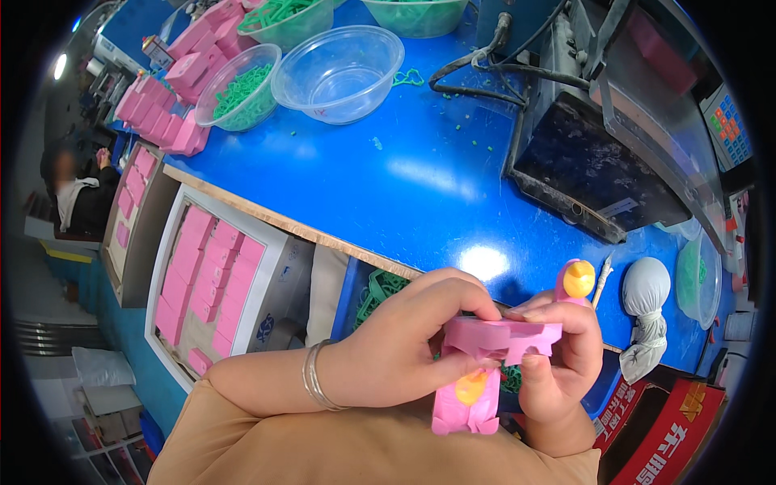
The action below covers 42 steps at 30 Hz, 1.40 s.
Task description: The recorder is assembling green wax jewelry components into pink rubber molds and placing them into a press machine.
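Both hands are closed on one pink molded plastic part (505, 335) with a notched lower edge, held level in front of my body. My left hand (412, 339) wears silver bangles and pinches the part's left side. The fingers and thumb of my right hand (562, 347) grip its right end. Just below hangs or lies a pink piece with an orange oval (467, 404); what supports it is hidden. Beyond my right hand stands another pink piece with a rounded orange front (576, 279), its lower part covered by my fingers.
The blue table (388, 178) holds a clear plastic bowl (339, 74) and a bowl of small green pieces (238, 89). A dark machine (582, 153) stands right, near a grey cloth bundle (647, 307). Left is a box of pink blocks (279, 267); a person (85, 190) sits beyond.
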Available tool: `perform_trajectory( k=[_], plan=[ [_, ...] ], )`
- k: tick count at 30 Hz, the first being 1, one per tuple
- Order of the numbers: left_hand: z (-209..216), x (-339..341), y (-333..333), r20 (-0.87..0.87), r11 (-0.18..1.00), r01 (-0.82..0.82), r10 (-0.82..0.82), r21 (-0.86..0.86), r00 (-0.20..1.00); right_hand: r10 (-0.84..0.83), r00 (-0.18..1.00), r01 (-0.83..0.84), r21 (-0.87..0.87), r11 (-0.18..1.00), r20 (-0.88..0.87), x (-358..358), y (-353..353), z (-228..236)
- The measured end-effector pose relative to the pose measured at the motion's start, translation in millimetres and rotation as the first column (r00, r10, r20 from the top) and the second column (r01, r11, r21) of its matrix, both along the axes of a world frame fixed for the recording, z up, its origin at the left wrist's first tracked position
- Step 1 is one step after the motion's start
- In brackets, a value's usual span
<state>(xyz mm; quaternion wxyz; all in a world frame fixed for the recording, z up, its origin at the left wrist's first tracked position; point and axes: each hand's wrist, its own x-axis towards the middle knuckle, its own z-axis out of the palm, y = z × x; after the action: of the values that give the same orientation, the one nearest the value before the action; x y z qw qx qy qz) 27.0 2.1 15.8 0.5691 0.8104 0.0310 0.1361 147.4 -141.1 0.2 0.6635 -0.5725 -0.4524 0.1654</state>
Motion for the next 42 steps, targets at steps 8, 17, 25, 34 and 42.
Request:
perform_trajectory(
  k=[8,17,25,34,42],
  plan=[
    [-1,-1,2,-0.012,0.989,0.127,-0.126,0.074,0.992,0.026,0.981,-0.042,0.079,0.996,0.19,0,3,-4],
    [2,-4,10,0.107,0.353,0.049,0.15,-0.934,0.983,0.269,0.801,-0.295,-0.038,0.955,0.535,-5,5,4],
    [-20,-14,8,0.09,0.047,0.087,0.074,-0.995,0.993,-0.152,0.861,0.32,-0.283,0.904,0.486,2,12,14],
    [-21,-22,4,-0.038,0.062,-0.039,0.008,-0.997,0.999,-0.078,0.924,0.249,-0.435,0.865,0.374,3,25,22],
    [-25,-31,4,0.018,0.033,0.02,-0.059,-0.999,0.998,0.002,0.642,0.623,-0.523,0.582,0.767,2,40,37]
  ],
)
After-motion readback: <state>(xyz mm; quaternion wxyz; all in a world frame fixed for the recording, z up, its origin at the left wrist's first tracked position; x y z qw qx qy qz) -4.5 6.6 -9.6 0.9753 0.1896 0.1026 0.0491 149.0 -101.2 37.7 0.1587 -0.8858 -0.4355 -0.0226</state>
